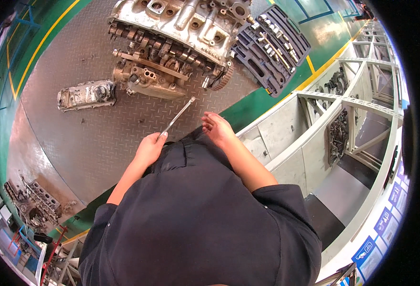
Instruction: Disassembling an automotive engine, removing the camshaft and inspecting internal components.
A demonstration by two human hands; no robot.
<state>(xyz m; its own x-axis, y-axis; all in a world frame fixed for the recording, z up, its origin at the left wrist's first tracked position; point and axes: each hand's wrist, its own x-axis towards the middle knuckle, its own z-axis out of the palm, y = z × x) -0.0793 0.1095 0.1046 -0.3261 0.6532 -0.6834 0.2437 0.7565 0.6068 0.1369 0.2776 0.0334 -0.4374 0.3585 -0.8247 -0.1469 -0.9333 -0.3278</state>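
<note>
My left hand point(149, 148) is closed round the near end of a slim metal wrench point(177, 117). The wrench slants up and to the right, its small head held in front of a large engine point(172, 52). Level with it on the right, my right hand point(215, 127) holds nothing, and its fingers are loosely bent and apart. The engine's lower side shows a row of cam lobes and a toothed wheel point(224, 76). Neither hand touches the engine.
Beyond the engine's right side lies an open grey socket set case point(272, 52). A dirty metal cover point(86, 95) rests on the tread-plate surface point(124, 138) at left. White metal racks point(324, 119) with engine parts stand close on my right. Another engine part point(34, 202) sits lower left.
</note>
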